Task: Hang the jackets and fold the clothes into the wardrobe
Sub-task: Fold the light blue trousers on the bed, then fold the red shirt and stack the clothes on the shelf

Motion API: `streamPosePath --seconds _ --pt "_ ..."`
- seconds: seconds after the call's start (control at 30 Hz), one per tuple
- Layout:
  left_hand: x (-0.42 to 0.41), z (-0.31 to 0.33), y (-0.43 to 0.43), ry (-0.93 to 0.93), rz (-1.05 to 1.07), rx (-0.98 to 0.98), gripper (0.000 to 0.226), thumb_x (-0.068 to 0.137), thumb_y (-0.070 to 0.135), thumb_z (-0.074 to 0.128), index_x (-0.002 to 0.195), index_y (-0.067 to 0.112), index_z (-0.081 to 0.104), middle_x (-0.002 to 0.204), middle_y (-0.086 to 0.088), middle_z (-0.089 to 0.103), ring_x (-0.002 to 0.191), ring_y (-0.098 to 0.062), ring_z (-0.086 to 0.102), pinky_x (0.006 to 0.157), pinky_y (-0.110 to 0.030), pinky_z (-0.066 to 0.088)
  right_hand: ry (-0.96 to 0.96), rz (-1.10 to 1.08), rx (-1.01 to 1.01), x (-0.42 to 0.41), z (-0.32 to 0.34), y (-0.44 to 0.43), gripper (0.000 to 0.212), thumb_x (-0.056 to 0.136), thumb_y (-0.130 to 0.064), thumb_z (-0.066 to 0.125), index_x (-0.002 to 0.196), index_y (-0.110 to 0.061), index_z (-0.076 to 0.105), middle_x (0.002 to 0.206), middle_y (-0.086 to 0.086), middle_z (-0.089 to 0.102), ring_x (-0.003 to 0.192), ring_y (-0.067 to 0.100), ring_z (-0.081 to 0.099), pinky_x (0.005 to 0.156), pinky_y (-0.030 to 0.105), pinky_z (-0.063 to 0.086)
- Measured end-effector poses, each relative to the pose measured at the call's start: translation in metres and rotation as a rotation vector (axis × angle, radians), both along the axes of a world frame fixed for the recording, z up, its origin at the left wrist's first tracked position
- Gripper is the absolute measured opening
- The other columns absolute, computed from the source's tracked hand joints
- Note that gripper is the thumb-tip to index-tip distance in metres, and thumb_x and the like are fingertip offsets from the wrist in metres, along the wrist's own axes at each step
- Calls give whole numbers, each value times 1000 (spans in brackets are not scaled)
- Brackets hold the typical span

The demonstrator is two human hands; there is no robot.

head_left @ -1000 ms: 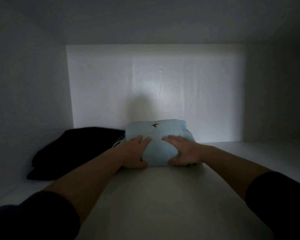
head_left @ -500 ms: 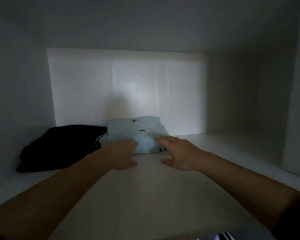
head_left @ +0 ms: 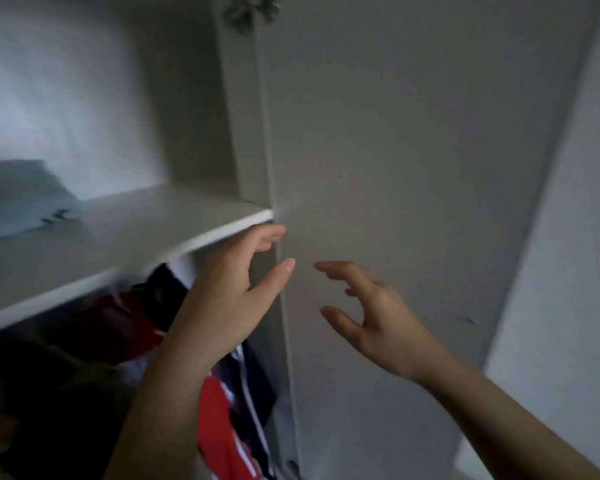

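Hands (head_left: 222,296) (head_left: 374,320) before smooth flat wardrobe door (head_left: 413,150)

Both hands (head_left: 222,292) (head_left: 371,317) raised, fingers (head_left: 329,266) loose (empty).

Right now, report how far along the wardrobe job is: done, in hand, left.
Done: a folded light blue garment lies on the shelf, and red and navy clothes seem to hang below it. In hand: nothing; the left hand and right hand are open and empty, near the edge of the white panel, perhaps a door. Left: no further clothes show, so possibly only closing up.
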State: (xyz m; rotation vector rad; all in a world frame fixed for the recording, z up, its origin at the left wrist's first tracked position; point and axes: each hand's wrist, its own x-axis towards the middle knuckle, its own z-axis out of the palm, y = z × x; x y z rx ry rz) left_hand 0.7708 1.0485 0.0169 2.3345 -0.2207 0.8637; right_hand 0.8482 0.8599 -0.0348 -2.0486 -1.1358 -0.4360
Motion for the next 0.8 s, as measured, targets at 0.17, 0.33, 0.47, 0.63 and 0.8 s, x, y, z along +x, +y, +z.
streamPosePath --seconds 0.17,0.33,0.47,0.63,0.8 --pt "12 -53 -187 134 -459 -153 29 87 36 56 116 32 59 112 23 64 106 6 59 93 -25 47 124 -359 27 -55 -51 -194 43 92 -31 57 133 -32 44 127 -18 52 119 -3 50 93 26 48" --pt "2 -94 -362 294 -786 -206 24 89 35 55 113 32 60 109 24 65 103 5 60 84 -12 47 237 -755 109 -132 -70 -366 39 90 -23 60 127 -29 51 124 -16 56 111 -2 55 90 29 52" --pt "-18 -123 -487 430 -1006 -242 20 93 33 56 112 31 61 107 22 66 101 4 61 81 -9 48 294 -988 179 -188 -79 -470 38 91 -17 61 127 -24 52 126 -8 58 109 3 58 90 31 52" --pt "-48 -151 -628 569 -1271 -189 21 93 36 56 113 35 59 108 24 65 100 8 59 78 -5 46 301 -1260 226 -251 -100 -580 37 91 -19 60 127 -23 53 126 -11 58 110 -3 56 89 24 52" --pt "-54 -174 -765 671 -1475 -153 19 93 31 56 112 30 60 106 21 65 95 10 60 75 -3 44 316 -1457 299 -285 -116 -691 34 91 -16 59 123 -25 55 119 -11 60 108 -4 57 85 15 49"
